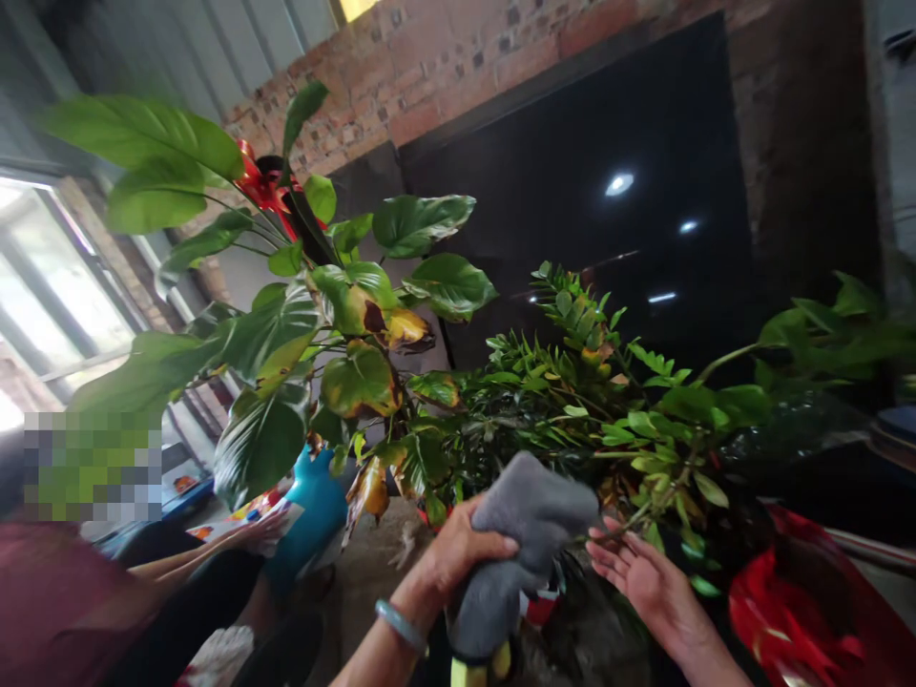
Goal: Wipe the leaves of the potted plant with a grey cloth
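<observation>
A thick grey cloth (pixel 533 515) is gripped in my left hand (pixel 458 549), its thumb pressed on top. The cloth hangs down in front of the low green plant. My right hand (pixel 648 577) is palm up, its fingertips loosely closed around a thin plant stem (pixel 662 506). That stem belongs to the small-leaved green plant (pixel 551 382) just beyond both hands. Part of the stem is hidden by the fingers. A pale bracelet (pixel 399 625) circles my left wrist.
To the left rises a large-leaved plant (pixel 364 377) with browned leaves and a red ribbon (pixel 261 181). A seated person (pixel 64 592) holds printed paper beside a blue vase-like object (pixel 311 501). A dark glossy panel (pixel 572 181) stands behind; red wrapping (pixel 794 606) lies right.
</observation>
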Demonstrator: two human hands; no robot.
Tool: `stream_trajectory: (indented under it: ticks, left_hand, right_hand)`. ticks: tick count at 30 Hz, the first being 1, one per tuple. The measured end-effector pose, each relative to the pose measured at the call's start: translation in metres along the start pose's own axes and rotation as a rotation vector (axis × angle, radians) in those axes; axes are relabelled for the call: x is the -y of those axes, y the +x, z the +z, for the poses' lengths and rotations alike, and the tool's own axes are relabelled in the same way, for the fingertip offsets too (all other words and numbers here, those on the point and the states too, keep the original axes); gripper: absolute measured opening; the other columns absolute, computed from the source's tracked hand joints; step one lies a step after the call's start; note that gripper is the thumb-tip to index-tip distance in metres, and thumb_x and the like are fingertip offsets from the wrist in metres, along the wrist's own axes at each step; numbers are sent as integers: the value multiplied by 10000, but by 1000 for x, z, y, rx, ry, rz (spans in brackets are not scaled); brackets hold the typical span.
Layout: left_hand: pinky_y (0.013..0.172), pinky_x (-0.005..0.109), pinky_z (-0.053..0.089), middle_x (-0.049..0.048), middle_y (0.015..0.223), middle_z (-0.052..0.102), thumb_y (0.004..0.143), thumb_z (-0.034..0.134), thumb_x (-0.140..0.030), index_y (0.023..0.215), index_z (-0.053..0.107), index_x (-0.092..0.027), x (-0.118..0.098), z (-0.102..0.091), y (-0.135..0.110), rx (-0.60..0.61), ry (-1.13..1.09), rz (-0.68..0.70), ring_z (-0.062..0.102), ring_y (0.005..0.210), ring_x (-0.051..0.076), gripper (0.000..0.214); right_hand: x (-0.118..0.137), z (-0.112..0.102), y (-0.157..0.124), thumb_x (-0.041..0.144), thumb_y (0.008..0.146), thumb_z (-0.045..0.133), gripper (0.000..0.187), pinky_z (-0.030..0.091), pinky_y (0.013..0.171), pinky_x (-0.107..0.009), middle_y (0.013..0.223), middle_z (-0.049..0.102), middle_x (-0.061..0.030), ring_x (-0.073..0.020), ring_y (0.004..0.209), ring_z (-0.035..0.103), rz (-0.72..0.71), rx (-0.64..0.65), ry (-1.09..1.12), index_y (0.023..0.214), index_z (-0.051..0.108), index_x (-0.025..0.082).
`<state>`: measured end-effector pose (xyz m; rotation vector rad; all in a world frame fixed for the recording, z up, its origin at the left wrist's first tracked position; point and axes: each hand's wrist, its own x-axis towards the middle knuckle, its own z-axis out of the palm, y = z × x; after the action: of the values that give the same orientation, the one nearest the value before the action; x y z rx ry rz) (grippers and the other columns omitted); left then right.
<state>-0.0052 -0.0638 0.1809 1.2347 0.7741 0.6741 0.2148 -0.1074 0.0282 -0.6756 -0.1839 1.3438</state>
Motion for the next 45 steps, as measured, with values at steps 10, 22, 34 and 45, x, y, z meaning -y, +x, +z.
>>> stream_trajectory:
  ticks: [10, 22, 34, 45]
  left_hand:
    - [593, 299, 472, 59, 690, 706, 366, 851, -265, 761, 757, -141, 22, 10, 4, -115, -12, -79, 588, 599, 183, 424]
    - [577, 274, 452, 31, 677, 673, 430, 860, -371, 819, 702, -127, -2, 1, 23, -235, -92, 129, 560, 567, 150, 486]
    - [559, 257, 471, 24, 709, 694, 463, 861, -326, 889, 698, -137, -34, -15, 3, -288, -67, 226, 582, 560, 143, 494]
    - [590, 270, 490, 33, 710, 711, 442, 862, -295, 881, 719, -121, 5, -9, -11, -107, -26, 29, 617, 597, 170, 494]
  right_hand:
    - [-3, 6, -1, 394, 564, 805, 334, 458, 883, -467, 835, 756, -61, -284, 835, 689, 3, -1, 0, 844, 705, 242]
    - [2, 2, 4, 392, 562, 813, 389, 455, 905, -474, 917, 761, -72, -304, 923, 691, 63, 56, -36, 908, 712, 247]
    - [-2, 5, 0, 417, 552, 791, 376, 432, 892, -465, 866, 749, -71, -288, 856, 675, 17, -27, -31, 879, 703, 252]
    - [0, 4, -3, 414, 550, 803, 400, 442, 883, -454, 876, 756, -73, -283, 856, 676, 28, -33, -43, 902, 709, 249]
